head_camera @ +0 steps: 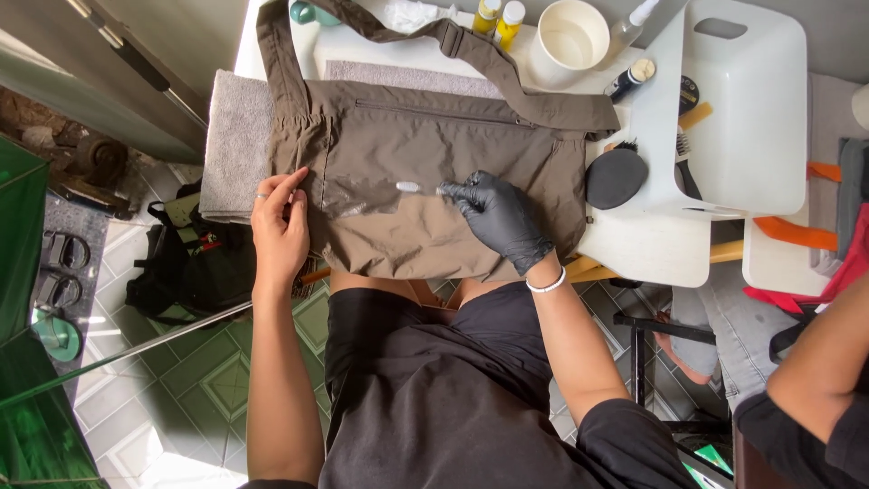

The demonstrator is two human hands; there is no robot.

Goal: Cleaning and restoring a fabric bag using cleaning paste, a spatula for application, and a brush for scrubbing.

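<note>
A brown fabric shoulder bag point(434, 154) lies flat on a grey towel point(237, 145) on a white table. A wet dark patch point(362, 195) shows on the bag's front. My right hand point(500, 217), in a black glove, grips a small white brush point(412, 187) whose head rests beside the wet patch. My left hand point(279, 226) is bare, wears a ring and presses flat on the bag's left edge. The bag's strap point(471, 50) runs up and across the table's far side.
A white bowl point(572, 34), two yellow bottles point(500, 18), a spray bottle point(631, 23) and a dark bottle point(630, 80) stand at the back. A round black brush point(615, 177) lies by a white plastic bin point(738, 109). Another person's arm point(819, 371) is at the right. A black backpack point(186, 258) sits on the tiled floor.
</note>
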